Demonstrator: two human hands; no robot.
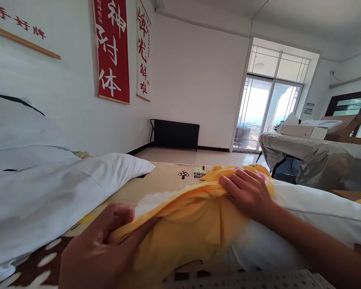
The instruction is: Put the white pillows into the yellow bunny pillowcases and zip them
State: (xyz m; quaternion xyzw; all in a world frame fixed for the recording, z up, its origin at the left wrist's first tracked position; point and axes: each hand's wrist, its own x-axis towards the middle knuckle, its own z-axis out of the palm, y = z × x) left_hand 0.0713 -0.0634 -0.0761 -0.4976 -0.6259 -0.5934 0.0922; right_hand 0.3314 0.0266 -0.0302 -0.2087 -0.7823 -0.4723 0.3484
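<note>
A yellow pillowcase [195,220] is bunched over one end of a white pillow [313,202] that extends to the right. My left hand [99,245], at the lower left, pinches the left end of the yellow cloth's edge between thumb and fingers. Farther right, my right hand [249,192] grips the gathered yellow fabric from above, its fingers curled into it. The cloth stretches between the two hands, and its lower part is blurred. Another white pillow [78,192] lies to the left, apart from the yellow cloth.
Beneath everything is a beige and brown patterned blanket [165,174]. A black folded frame [176,134] stands by the far wall. At the right, boxes [303,130] sit on a plastic-covered table [307,150]. Scrolls [112,52] hang on the left wall.
</note>
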